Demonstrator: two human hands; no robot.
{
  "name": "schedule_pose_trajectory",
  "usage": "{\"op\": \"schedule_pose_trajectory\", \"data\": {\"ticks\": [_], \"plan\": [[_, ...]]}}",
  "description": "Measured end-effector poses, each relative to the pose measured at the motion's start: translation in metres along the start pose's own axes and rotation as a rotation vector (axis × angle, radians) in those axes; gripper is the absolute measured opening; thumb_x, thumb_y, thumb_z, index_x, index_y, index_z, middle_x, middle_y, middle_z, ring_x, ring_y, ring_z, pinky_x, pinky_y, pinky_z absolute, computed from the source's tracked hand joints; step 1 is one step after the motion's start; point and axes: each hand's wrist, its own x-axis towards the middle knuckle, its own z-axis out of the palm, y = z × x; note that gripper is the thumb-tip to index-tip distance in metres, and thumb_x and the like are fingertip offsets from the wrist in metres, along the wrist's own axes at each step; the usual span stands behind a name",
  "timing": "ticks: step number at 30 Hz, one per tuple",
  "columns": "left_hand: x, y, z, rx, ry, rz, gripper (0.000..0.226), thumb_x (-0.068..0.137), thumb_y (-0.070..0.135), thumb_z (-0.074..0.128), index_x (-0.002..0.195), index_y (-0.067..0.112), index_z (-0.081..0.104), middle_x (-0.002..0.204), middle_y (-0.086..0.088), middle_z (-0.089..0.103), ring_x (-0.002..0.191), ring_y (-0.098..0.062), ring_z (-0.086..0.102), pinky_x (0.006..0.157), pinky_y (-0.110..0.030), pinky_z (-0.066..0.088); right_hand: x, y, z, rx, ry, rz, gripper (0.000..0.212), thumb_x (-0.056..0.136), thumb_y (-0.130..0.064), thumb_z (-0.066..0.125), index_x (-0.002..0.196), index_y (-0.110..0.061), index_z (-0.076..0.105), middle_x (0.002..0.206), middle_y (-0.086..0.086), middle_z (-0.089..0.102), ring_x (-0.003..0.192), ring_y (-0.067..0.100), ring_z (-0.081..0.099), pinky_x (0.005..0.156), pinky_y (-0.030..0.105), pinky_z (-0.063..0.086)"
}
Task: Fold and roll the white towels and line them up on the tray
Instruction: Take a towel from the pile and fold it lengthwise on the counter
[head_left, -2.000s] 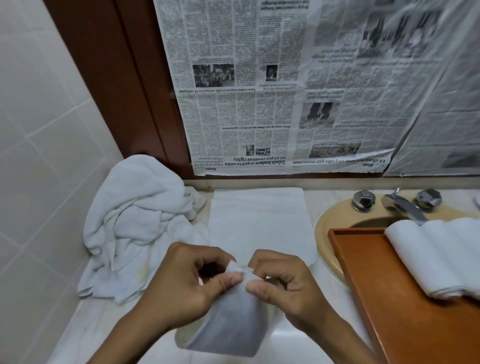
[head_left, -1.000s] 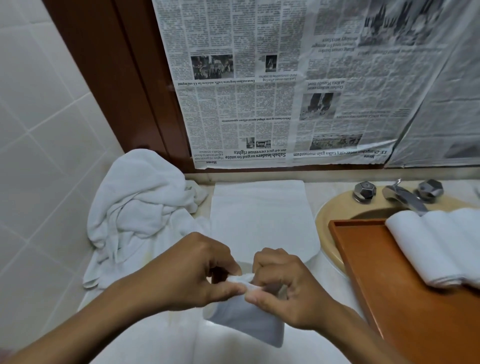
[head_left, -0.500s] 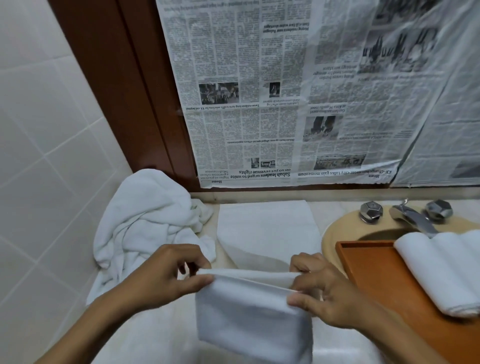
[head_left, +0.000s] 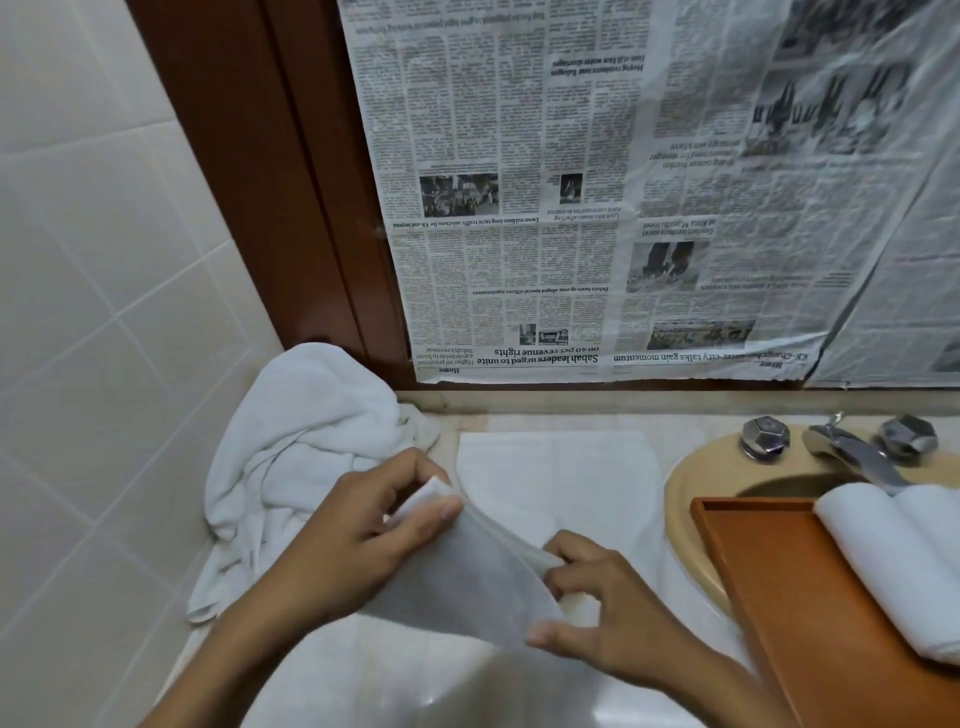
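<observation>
Left hand (head_left: 363, 540): thumb and curled fingers pinch the upper left corner of a folded white towel (head_left: 467, 582); the corner's layered edge shows between thumb and forefinger.

Right hand (head_left: 613, 608): fingers curled over the towel's right corner, thumb stretched out beneath against its lower edge; a firm hold.

Folded white towel: held taut between both hands, raised off the counter (head_left: 363, 686), slanting, with the left corner higher than the right. Its near face is in shadow and reads grey.

Flat towel (head_left: 556, 483): white, spread smooth on the counter just behind the hands, reaching back toward the wall ledge.

Towel heap (head_left: 301, 441): white, crumpled, piled in the left corner against the tiled wall (head_left: 78, 260) and the foot of the brown wooden frame (head_left: 270, 182); its right side touches the flat towel's far left corner.

Tray (head_left: 810, 597): orange-brown wood, to the right of the hands, lying across the near part of the basin (head_left: 691, 499).

Rolled towels (head_left: 893, 561): white, lying side by side on the tray's far right portion, partly cut off by the picture's edge.

Basin: beige, set in the counter, with a chrome tap (head_left: 857, 457) between two faceted chrome knobs (head_left: 763, 439) at its back rim.

Newspaper (head_left: 571, 208): sheets hung upside down on the back wall above the ledge, under clear film.
</observation>
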Motion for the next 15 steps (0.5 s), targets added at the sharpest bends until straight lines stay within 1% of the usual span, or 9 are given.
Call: {"op": "schedule_pose_trajectory", "data": {"ticks": [2, 3, 6, 8, 12, 15], "plan": [[0.005, 0.009, 0.002, 0.090, -0.016, 0.051, 0.026, 0.084, 0.058, 0.052, 0.079, 0.033, 0.059, 0.073, 0.017, 0.063, 0.070, -0.004, 0.060, 0.060, -0.014, 0.038, 0.010, -0.021, 0.007, 0.103, 0.104, -0.067, 0.029, 0.068, -0.048, 0.080, 0.069, -0.021, 0.067, 0.086, -0.008, 0.057, 0.079, 0.015, 0.061, 0.073, 0.037, 0.048], [0.007, 0.012, 0.002, 0.120, -0.024, 0.070, 0.024, 0.085, 0.057, 0.053, 0.079, 0.034, 0.058, 0.070, 0.020, 0.061, 0.067, -0.002, 0.058, 0.058, -0.011, 0.035, 0.015, -0.031, 0.010, 0.124, 0.168, -0.112, 0.028, 0.070, -0.046, 0.079, 0.070, -0.020, 0.068, 0.084, -0.008, 0.059, 0.077, 0.016, 0.061, 0.070, 0.037, 0.049], [0.009, 0.013, 0.003, 0.149, -0.023, 0.086, 0.023, 0.084, 0.056, 0.055, 0.078, 0.034, 0.059, 0.064, 0.020, 0.058, 0.061, -0.001, 0.054, 0.055, -0.013, 0.034, 0.025, -0.050, 0.015, 0.093, 0.351, -0.255, 0.026, 0.078, -0.038, 0.077, 0.070, -0.014, 0.067, 0.084, -0.011, 0.062, 0.072, 0.017, 0.061, 0.065, 0.037, 0.049], [0.009, 0.015, 0.002, 0.125, -0.015, 0.078, 0.023, 0.083, 0.056, 0.056, 0.077, 0.034, 0.060, 0.063, 0.018, 0.058, 0.060, -0.002, 0.054, 0.055, -0.013, 0.035, 0.026, -0.054, 0.018, 0.064, 0.426, -0.325, 0.026, 0.083, -0.030, 0.074, 0.069, -0.011, 0.065, 0.083, -0.010, 0.061, 0.070, 0.018, 0.058, 0.062, 0.036, 0.048], [0.008, 0.015, 0.003, 0.093, -0.015, 0.069, 0.022, 0.083, 0.056, 0.057, 0.077, 0.035, 0.061, 0.063, 0.018, 0.060, 0.060, -0.003, 0.056, 0.055, -0.013, 0.036, 0.023, -0.052, 0.018, 0.112, 0.506, -0.375, 0.029, 0.091, -0.024, 0.066, 0.067, -0.006, 0.063, 0.071, 0.000, 0.058, 0.063, 0.018, 0.056, 0.055, 0.033, 0.045], [0.005, 0.012, 0.007, 0.050, -0.024, 0.043, 0.024, 0.082, 0.060, 0.057, 0.082, 0.037, 0.061, 0.064, 0.014, 0.059, 0.059, -0.004, 0.053, 0.056, -0.018, 0.038, 0.021, -0.048, 0.017, 0.112, 0.524, -0.352, 0.027, 0.092, -0.026, 0.064, 0.069, -0.013, 0.060, 0.064, -0.003, 0.055, 0.058, 0.015, 0.052, 0.053, 0.030, 0.043]]}}
